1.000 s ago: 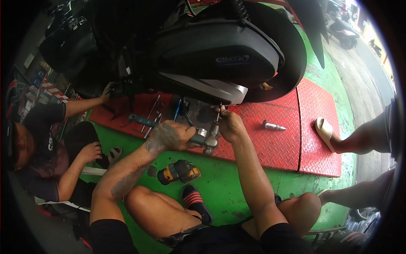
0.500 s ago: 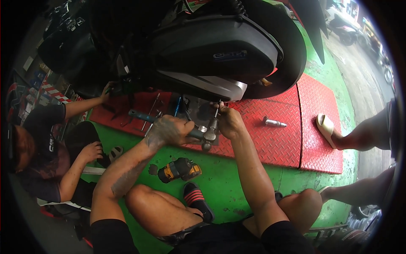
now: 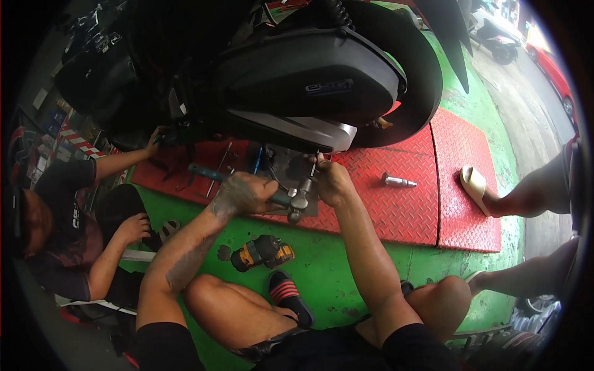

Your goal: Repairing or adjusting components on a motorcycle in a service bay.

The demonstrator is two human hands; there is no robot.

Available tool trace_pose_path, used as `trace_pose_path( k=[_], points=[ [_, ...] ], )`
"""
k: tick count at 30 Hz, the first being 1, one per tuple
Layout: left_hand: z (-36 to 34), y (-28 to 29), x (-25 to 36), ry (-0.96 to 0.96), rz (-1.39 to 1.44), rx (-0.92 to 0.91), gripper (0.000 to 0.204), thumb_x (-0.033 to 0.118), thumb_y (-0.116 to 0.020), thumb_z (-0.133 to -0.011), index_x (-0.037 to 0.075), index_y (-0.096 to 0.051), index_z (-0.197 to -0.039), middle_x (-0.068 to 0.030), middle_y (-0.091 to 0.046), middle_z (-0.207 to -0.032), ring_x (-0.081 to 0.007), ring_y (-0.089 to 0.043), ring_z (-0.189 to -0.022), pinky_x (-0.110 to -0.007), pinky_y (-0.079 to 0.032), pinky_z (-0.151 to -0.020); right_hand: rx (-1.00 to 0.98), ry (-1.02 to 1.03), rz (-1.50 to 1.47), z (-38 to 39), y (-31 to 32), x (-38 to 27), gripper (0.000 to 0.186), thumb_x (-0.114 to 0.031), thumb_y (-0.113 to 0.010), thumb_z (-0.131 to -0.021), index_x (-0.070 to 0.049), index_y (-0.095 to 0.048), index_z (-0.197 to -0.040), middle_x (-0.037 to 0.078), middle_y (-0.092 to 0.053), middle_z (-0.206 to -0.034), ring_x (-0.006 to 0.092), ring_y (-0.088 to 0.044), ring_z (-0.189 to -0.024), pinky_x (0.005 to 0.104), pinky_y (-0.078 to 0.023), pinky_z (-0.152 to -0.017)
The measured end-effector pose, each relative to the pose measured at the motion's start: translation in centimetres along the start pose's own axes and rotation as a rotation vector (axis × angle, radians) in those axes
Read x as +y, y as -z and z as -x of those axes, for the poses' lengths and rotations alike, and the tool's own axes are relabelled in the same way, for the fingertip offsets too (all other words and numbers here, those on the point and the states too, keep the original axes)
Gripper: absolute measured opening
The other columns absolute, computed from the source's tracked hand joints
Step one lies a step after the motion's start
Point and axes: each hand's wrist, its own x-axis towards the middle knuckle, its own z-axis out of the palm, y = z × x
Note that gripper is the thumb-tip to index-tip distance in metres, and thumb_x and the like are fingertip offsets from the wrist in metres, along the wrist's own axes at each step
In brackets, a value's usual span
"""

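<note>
My left hand (image 3: 249,191) is wrapped round the blue-green handle of a ball-peen hammer (image 3: 297,201). The rounded end of its head points toward me. The other end of the head is close to or against the near end of a slim metal punch-like tool (image 3: 314,167); I cannot tell if they touch. My right hand (image 3: 334,182) grips that tool, its fingers partly hiding it. The tool's far end points up at the lower edge of the scooter's grey and black engine cover (image 3: 331,135), where fingertips hide the contact.
Hand tools, including a blue-handled one (image 3: 258,161), lie on the red platform (image 3: 396,216). A metal cylindrical tool (image 3: 400,180) rests farther right. A yellow-black power tool (image 3: 255,253) sits on the green floor by my foot. A co-worker (image 3: 68,235) sits left; another person's sandalled foot (image 3: 475,188) stands right.
The view has shifted slightly, and the hammer head has moved a little left and toward me. Both hands keep their grips. A red car has come into sight at the far right.
</note>
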Motion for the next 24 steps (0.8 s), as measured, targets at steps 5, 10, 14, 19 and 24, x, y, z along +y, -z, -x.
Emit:
trace_pose_path(
  k=[5, 10, 14, 19, 24],
  points=[
    [0.4, 0.1, -0.2, -0.106, 0.046, 0.046, 0.056, 0.062, -0.073, -0.080, 0.011, -0.052, -0.070, -0.0049, -0.058, -0.057, -0.0238, -0.064, -0.051, -0.037, -0.051, -0.046, -0.026, 0.012, -0.036, 0.2, -0.1, -0.3, 0.026, -0.031, -0.043, -0.110, -0.012, -0.062, -0.112, 0.000, -0.065, -0.109, 0.0178, -0.060, -0.105, 0.0439, -0.042, -0.099],
    [0.3, 0.0, 0.0, -0.012, 0.021, 0.035, 0.057, 0.062, -0.075, -0.078, 0.011, -0.050, -0.071, -0.0054, -0.056, -0.057, -0.0250, -0.064, -0.052, -0.037, -0.050, -0.047, -0.060, 0.003, 0.050, -0.3, 0.2, -0.3, 0.026, -0.031, -0.044, -0.110, -0.013, -0.062, -0.111, 0.000, -0.065, -0.108, 0.0168, -0.060, -0.106, 0.0433, -0.040, -0.100],
    [0.1, 0.0, 0.3, -0.050, 0.109, 0.076, 0.054, 0.059, -0.074, -0.081, 0.011, -0.052, -0.071, -0.0051, -0.058, -0.058, -0.0241, -0.065, -0.053, -0.037, -0.051, -0.047, 0.024, 0.020, 0.032, -0.3, 0.2, 0.0, 0.025, -0.031, -0.044, -0.110, -0.013, -0.062, -0.110, 0.000, -0.065, -0.107, 0.0170, -0.059, -0.105, 0.0423, -0.040, -0.099],
    [0.8, 0.0, 0.7, 0.001, 0.025, 0.034, 0.052, 0.056, -0.077, -0.079, 0.011, -0.051, -0.072, -0.0049, -0.057, -0.058, -0.0255, -0.064, -0.052, -0.038, -0.050, -0.046, -0.023, 0.006, -0.034, 0.0, 0.2, 0.0, 0.023, -0.029, -0.045, -0.110, -0.011, -0.060, -0.112, 0.000, -0.064, -0.106, 0.0174, -0.059, -0.103, 0.0430, -0.041, -0.100],
    [0.8, -0.1, 0.7, 0.044, 0.047, 0.092, 0.051, 0.055, -0.078, -0.078, 0.011, -0.051, -0.073, -0.0042, -0.059, -0.059, -0.0251, -0.066, -0.055, -0.038, -0.050, -0.046, -0.047, -0.020, 0.006, -0.2, 0.2, -0.1, 0.021, -0.024, -0.043, -0.110, -0.011, -0.059, -0.113, 0.001, -0.064, -0.105, 0.0172, -0.059, -0.102, 0.0440, -0.042, -0.101]
  ],
)
